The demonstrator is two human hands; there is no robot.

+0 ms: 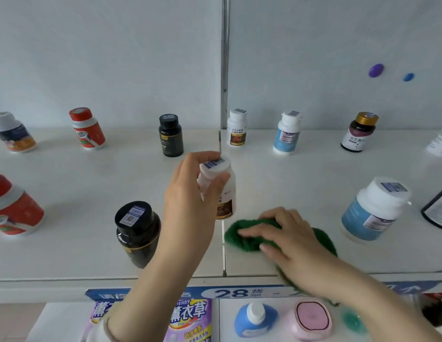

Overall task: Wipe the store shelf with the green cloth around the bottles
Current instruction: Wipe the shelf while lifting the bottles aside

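My left hand (190,193) grips a white bottle with a brown label (223,193) and holds it lifted just above the white shelf (301,174), near the middle seam. My right hand (284,233) presses flat on the green cloth (244,234), which lies bunched on the shelf right of the seam, just below the lifted bottle. A black bottle (138,230) stands left of my left forearm. A blue-labelled white bottle (373,213) stands to the right of the cloth.
Along the back wall stand a red bottle (88,129), a black bottle (171,135), a white bottle (236,128), a blue-labelled bottle (287,134) and a gold-capped dark bottle (359,133). A large red bottle (15,208) sits at far left. Detergent products fill the lower shelf (254,319).
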